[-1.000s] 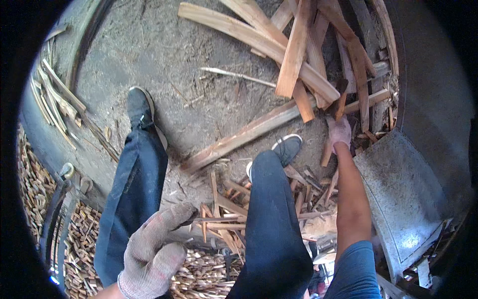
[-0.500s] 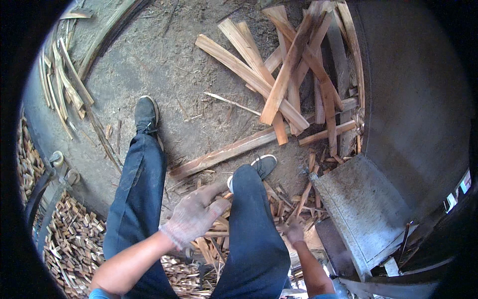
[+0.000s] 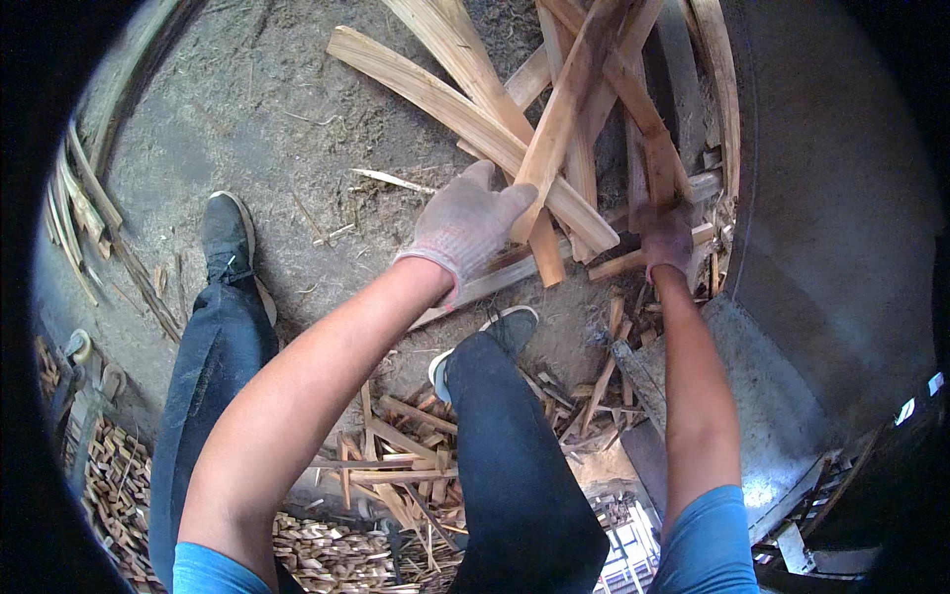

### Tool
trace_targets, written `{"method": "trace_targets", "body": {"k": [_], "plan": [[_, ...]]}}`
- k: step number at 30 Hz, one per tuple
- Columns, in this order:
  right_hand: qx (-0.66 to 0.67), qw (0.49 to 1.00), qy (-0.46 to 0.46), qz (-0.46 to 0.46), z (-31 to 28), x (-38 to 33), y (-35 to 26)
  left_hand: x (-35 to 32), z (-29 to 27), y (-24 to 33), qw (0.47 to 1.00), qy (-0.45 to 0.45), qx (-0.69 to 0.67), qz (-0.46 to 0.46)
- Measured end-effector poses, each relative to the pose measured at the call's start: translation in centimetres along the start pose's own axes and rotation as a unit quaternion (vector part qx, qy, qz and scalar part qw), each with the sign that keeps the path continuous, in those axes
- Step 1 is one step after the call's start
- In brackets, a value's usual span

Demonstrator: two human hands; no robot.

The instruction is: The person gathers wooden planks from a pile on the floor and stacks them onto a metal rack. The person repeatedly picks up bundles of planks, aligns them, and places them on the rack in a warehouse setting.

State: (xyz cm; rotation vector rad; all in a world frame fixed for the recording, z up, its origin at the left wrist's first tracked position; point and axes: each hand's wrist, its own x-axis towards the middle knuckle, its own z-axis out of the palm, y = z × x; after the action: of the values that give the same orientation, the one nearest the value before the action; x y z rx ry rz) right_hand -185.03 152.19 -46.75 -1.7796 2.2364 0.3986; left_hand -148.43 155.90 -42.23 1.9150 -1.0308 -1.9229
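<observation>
Wooden slats lie crossed in a loose heap on the ground ahead. My left hand [image 3: 467, 223], in a pale knitted glove, is at the heap's near side. Its thumb and fingers are apart, with the thumb against or just over the lower end of a long slat [image 3: 556, 134]. My right hand [image 3: 666, 241], also gloved, is at the lower end of a darker slat [image 3: 659, 163] on the heap's right side. Shadow and blur hide its fingers, so its grip does not show. A pale slat [image 3: 465, 117] lies slantwise under the long one.
A thick timber [image 3: 495, 281] lies across the ground before my right foot. Scrap wood [image 3: 406, 450] is strewn between my legs. A metal plate [image 3: 767, 366] stands at the right, with a dark panel [image 3: 831, 178] beyond. Cut blocks [image 3: 124, 485] are piled at the lower left.
Both hands have moved forward from beside my right leg to the slat heap. The view has shifted, bringing the heap closer. The slats look unmoved relative to one another.
</observation>
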Motion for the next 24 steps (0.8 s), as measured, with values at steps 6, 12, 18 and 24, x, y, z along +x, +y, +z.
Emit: {"method": "trace_targets", "body": {"k": [6, 12, 18, 24], "plan": [[0.023, 0.996, -0.054, -0.069, -4.5, -1.1, -2.1, -1.0, -1.2, -1.5, 0.999, 0.022, 0.006, -0.046], [0.044, 0.972, -0.097, -0.211, -11.9, 2.6, -14.4, 0.7, -3.9, -3.3, 0.985, 0.155, 0.048, -0.051], [-0.004, 0.94, -0.025, -0.34, -9.7, 8.5, -12.4, 4.2, -4.2, -1.8, 0.992, 0.098, -0.072, -0.039], [0.31, 0.92, -0.24, 0.023, -7.4, 7.7, -15.2, 6.9, -1.8, -4.8, 0.955, 0.156, -0.243, 0.063]]}}
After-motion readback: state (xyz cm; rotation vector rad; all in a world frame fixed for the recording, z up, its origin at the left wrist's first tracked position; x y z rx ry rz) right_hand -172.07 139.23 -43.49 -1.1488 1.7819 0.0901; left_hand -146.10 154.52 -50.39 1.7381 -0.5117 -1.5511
